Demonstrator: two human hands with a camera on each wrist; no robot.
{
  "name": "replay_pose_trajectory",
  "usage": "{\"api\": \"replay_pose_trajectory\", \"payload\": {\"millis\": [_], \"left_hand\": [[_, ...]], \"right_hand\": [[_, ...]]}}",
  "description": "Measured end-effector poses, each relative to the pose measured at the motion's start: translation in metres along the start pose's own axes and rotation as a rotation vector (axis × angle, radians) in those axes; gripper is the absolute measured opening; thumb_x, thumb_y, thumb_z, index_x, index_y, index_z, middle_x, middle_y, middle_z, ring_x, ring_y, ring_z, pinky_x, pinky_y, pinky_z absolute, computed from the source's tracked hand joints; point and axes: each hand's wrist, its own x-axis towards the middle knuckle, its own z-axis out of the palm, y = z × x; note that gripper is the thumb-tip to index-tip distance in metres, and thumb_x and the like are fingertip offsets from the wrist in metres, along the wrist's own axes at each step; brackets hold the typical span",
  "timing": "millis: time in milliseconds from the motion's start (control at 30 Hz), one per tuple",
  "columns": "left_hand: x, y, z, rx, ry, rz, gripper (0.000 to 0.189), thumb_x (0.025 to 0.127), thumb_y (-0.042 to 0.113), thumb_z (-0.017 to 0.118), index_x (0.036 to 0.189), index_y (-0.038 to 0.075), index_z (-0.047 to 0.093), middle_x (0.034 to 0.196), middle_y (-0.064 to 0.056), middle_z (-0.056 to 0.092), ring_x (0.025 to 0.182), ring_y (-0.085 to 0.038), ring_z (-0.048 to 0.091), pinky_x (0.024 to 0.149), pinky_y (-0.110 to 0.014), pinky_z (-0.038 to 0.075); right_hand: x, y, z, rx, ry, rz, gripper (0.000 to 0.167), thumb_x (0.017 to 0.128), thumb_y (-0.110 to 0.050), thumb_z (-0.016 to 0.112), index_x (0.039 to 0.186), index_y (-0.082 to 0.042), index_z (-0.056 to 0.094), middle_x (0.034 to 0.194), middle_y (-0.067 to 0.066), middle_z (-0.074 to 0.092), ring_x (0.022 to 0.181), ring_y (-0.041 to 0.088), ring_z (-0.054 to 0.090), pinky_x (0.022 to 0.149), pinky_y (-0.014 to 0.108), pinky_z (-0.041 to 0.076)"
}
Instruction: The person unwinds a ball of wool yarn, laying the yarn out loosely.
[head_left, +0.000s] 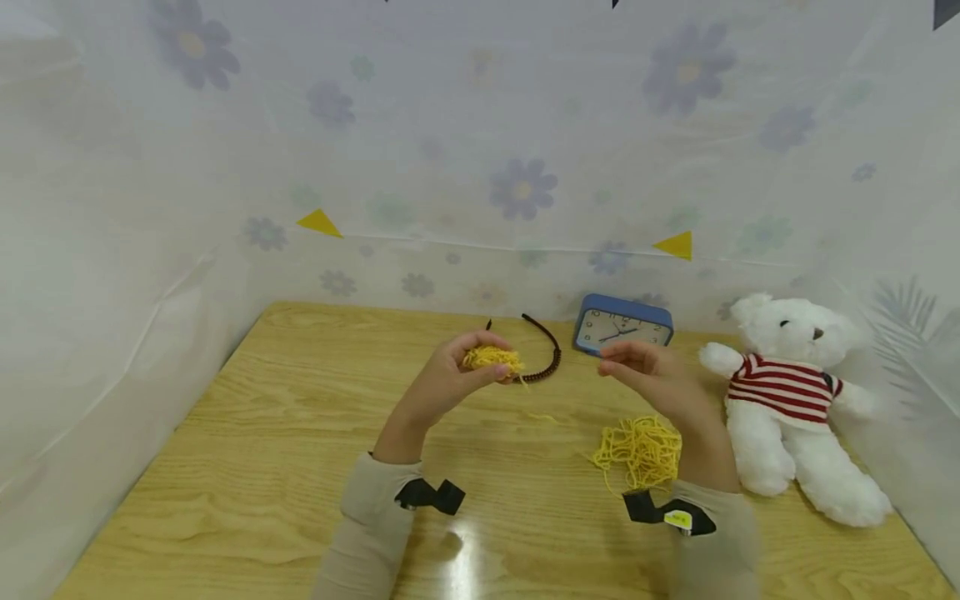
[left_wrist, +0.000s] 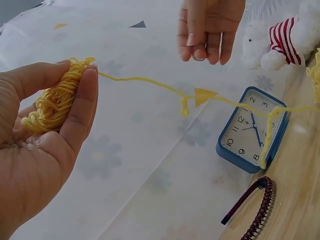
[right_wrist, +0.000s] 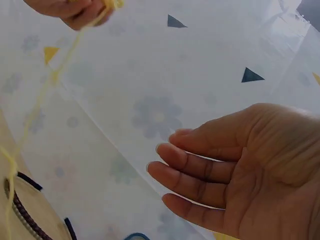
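Observation:
My left hand holds a small wound bundle of yellow yarn between thumb and fingers, raised above the table. From the bundle a single yarn strand runs down toward the loose yellow yarn pile on the table, below my right hand. My right hand is held up in the air, level with the left, its fingers slightly bent and nothing between them. In the right wrist view, the right palm is bare and the strand passes well apart from it.
A dark braided headband lies behind the left hand. The blue alarm clock stands by the back wall. At the right sits a white teddy bear in a striped sweater. Wood-grain table beneath, floral sheet behind.

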Motion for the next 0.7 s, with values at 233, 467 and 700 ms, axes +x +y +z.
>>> {"api": "replay_pose_trajectory", "payload": {"millis": [233, 467, 700], "left_hand": [[0.001, -0.004, 0.004, -0.004, -0.031, 0.03, 0.03, 0.094, 0.005, 0.058, 0.121, -0.007, 0.052, 0.11, -0.018, 0.055, 0.093, -0.035, 0.063, 0.084, -0.039, 0.054], [0.001, -0.003, 0.005, 0.0, -0.038, 0.032, 0.035, 0.094, 0.01, 0.06, 0.122, -0.01, 0.05, 0.11, -0.019, 0.058, 0.093, -0.021, 0.065, 0.084, -0.037, 0.054], [0.001, -0.003, 0.003, -0.013, -0.031, 0.024, 0.036, 0.094, 0.009, 0.06, 0.123, -0.009, 0.051, 0.107, -0.018, 0.058, 0.091, -0.018, 0.065, 0.085, -0.037, 0.053]], "right_hand": [[0.016, -0.01, 0.042, 0.207, -0.179, -0.104, 0.032, 0.096, -0.01, 0.056, 0.124, 0.005, 0.053, 0.116, 0.014, 0.06, 0.109, 0.028, 0.058, 0.089, 0.03, 0.051], [0.022, -0.017, 0.071, 0.29, -0.238, -0.092, 0.03, 0.095, -0.011, 0.058, 0.119, 0.007, 0.056, 0.11, 0.013, 0.063, 0.102, 0.023, 0.061, 0.087, 0.033, 0.052], [0.017, -0.022, 0.065, 0.263, -0.118, -0.107, 0.017, 0.094, -0.01, 0.059, 0.099, 0.005, 0.061, 0.084, 0.003, 0.063, 0.08, 0.017, 0.062, 0.08, 0.03, 0.052]]}}
